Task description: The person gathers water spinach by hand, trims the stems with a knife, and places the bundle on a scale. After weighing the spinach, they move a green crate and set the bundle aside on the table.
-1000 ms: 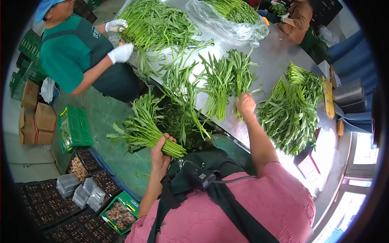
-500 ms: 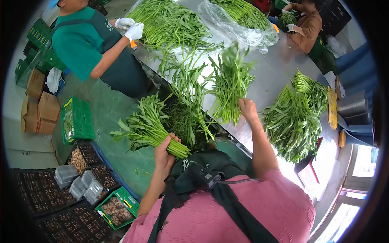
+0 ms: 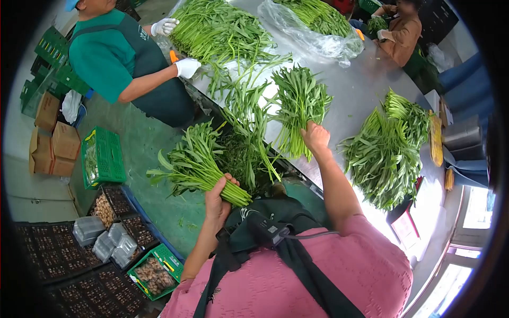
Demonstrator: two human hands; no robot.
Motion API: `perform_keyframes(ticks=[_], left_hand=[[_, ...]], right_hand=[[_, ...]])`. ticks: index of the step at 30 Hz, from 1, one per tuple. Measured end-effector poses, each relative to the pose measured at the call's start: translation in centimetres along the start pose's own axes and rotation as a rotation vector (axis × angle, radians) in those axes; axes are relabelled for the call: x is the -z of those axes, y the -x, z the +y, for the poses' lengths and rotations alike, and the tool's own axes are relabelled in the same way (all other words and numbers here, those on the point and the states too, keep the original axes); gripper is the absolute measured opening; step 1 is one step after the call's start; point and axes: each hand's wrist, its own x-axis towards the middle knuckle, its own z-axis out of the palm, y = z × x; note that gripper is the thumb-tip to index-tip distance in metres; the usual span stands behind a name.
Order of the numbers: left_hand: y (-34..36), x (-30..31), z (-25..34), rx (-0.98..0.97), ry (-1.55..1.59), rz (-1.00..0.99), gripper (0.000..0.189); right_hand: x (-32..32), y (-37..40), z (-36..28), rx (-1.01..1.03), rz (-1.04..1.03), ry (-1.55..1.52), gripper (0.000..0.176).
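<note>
My left hand [image 3: 216,199] is wrapped round the lower stems of a bunch of water spinach [image 3: 196,164]. The bunch is held tilted in front of my body, above the floor, leaves pointing up and left. On the metal table, my right hand [image 3: 316,139] has its fingers closed at the stems of a second water spinach bunch [image 3: 299,103]; the fingertips are partly hidden. Loose water spinach stalks [image 3: 246,114] hang over the table edge between the two bunches. To the right of my right hand lies a pile of bunched water spinach [image 3: 384,153].
Across the metal table [image 3: 366,87] are a large heap of greens [image 3: 222,32] and clear plastic film [image 3: 318,45]. A gloved co-worker [image 3: 111,58] stands at left, another person [image 3: 400,34] at the far right. Green crates [image 3: 103,156] and black trays [image 3: 53,249] occupy the left floor.
My right hand has shifted slightly left and up along the second bunch, whose leaves have settled. The co-worker's gloved hands have moved apart. My left hand has barely moved.
</note>
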Motion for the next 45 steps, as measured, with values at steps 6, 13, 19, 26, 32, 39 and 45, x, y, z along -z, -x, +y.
perform_keyframes(ticks=[6, 13, 19, 26, 32, 39, 45], left_hand=[[0.3, 0.4, -0.1, 0.009, 0.022, 0.027, 0.015], [0.4, -0.2, 0.2, -0.034, 0.015, 0.038, 0.016], [0.0, -0.2, 0.1, 0.025, 0.004, 0.016, 0.017], [-1.0, -1.2, 0.7, -0.008, -0.01, -0.009, 0.017], [-1.4, -2.3, 1.8, -0.053, -0.035, -0.028, 0.018], [-3.2, -3.6, 1.8, -0.107, -0.016, 0.073, 0.019], [-2.7, -2.7, 1.7, -0.122, -0.112, 0.057, 0.019]], right_hand=[[1.1, -1.1, 2.3, -0.04, 0.312, -0.259, 0.02], [6.9, 0.6, 0.2, -0.071, 0.391, -1.629, 0.012], [6.1, 3.3, -3.2, -0.001, 0.024, -1.777, 0.016], [4.2, 4.1, -5.6, -0.052, -0.149, -1.81, 0.02], [3.0, 6.6, -8.0, 0.259, -0.105, -1.429, 0.014], [5.1, 11.5, -11.7, 0.664, -0.009, -0.972, 0.013], [2.9, 12.4, -12.0, 0.551, -0.41, -1.17, 0.018]])
